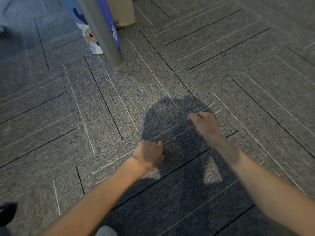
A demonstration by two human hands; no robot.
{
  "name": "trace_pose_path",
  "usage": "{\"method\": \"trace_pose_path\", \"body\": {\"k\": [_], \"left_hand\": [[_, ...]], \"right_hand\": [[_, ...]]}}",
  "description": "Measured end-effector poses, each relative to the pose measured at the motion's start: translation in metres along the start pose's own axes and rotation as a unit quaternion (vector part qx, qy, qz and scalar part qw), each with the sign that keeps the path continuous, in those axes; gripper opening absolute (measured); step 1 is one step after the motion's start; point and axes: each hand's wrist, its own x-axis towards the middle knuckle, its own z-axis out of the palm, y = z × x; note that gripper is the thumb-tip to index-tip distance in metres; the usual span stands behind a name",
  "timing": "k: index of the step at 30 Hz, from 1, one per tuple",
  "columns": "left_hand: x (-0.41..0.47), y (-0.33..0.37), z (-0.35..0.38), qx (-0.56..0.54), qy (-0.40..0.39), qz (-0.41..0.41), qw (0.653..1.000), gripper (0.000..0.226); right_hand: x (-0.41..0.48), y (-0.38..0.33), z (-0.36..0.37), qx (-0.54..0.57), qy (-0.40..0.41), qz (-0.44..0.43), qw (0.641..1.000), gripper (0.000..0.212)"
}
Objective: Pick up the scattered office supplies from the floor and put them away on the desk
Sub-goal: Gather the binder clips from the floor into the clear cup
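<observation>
1 yellow paper clip [173, 116] left on floor [255, 82], at 9 o'clock of right hand [205, 124]. Right fingers [193, 115] pinch something tiny, unclear. Left hand [148, 155] curled shut.

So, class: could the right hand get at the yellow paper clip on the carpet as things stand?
Probably yes. The paper clip lies bare on the carpet, just left of the right hand, with nothing between. The hand is closed, perhaps already holding something small, so it may need to free its fingers.
</observation>
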Motion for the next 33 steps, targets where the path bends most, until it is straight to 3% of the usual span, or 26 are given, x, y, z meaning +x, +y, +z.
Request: {"method": "trace_pose_path", "body": {"k": [3,6,8,9,10,12,13,15,16,19,21,22,23,24,27,28,29,31,33], "left_hand": [[-0.001,-0.015,-0.001,-0.158,-0.010,-0.002,0.987,0.022],[0.008,-0.034,-0.004,-0.375,0.062,0.005,0.925,0.021],[0.021,-0.043,-0.008,-0.469,0.116,-0.032,0.875,0.023],[0.027,-0.045,-0.011,-0.538,0.124,-0.051,0.832,0.025],[0.032,-0.045,-0.016,-0.635,0.118,-0.061,0.761,0.029],[0.040,-0.045,-0.027,-0.814,0.086,-0.078,0.569,0.036],[0.043,-0.045,-0.031,-0.860,0.087,-0.074,0.497,0.034],[0.048,-0.042,-0.035,-0.904,0.107,-0.056,0.410,0.027],[0.051,-0.040,-0.037,-0.917,0.111,-0.042,0.382,0.023],[0.057,-0.035,-0.040,-0.936,0.109,-0.004,0.335,0.022],[0.062,-0.034,-0.040,-0.931,0.107,0.008,0.349,0.023],[0.065,-0.034,-0.040,-0.922,0.103,0.010,0.372,0.026],[0.067,-0.035,-0.041,-0.903,0.100,0.000,0.418,0.031],[0.069,-0.034,-0.044,-0.865,0.101,-0.015,0.491,0.035],[0.079,-0.033,-0.046,-0.589,0.141,-0.056,0.794,0.039],[0.085,-0.033,-0.044,-0.466,0.158,-0.048,0.869,0.036],[0.090,-0.035,-0.042,-0.360,0.165,-0.036,0.918,0.033],[0.099,-0.041,-0.041,-0.232,0.166,-0.008,0.958,0.027],[0.104,-0.043,-0.042,-0.153,0.160,0.033,0.975,0.031]], "right_hand": [[0.000,0.000,-0.004,0.035,0.001,0.029,0.999,0.028],[-0.002,0.000,-0.012,0.147,-0.017,0.069,0.987,0.024],[-0.005,0.002,-0.019,0.230,-0.058,0.067,0.969,0.035],[-0.007,0.006,-0.021,0.269,-0.078,0.063,0.958,0.039],[-0.008,0.010,-0.023,0.312,-0.094,0.060,0.944,0.037],[-0.011,0.019,-0.024,0.405,-0.109,0.067,0.905,0.025],[-0.012,0.023,-0.024,0.446,-0.113,0.073,0.885,0.019],[-0.014,0.027,-0.023,0.489,-0.115,0.074,0.862,0.012],[-0.014,0.029,-0.022,0.491,-0.116,0.070,0.861,0.011],[-0.017,0.025,-0.022,0.470,-0.122,0.056,0.872,0.014],[-0.016,0.022,-0.021,0.461,-0.125,0.055,0.877,0.019],[-0.015,0.020,-0.021,0.454,-0.123,0.056,0.881,0.021],[-0.014,0.018,-0.021,0.443,-0.119,0.058,0.887,0.023],[-0.013,0.017,-0.021,0.427,-0.114,0.063,0.895,0.026],[-0.009,0.014,-0.022,0.408,-0.089,0.099,0.903,0.034],[-0.008,0.013,-0.022,0.418,-0.079,0.110,0.899,0.036],[-0.007,0.012,-0.024,0.429,-0.071,0.117,0.893,0.037],[-0.007,0.012,-0.027,0.444,-0.058,0.123,0.885,0.038],[-0.008,0.013,-0.031,0.456,-0.047,0.127,0.880,0.037]]}}
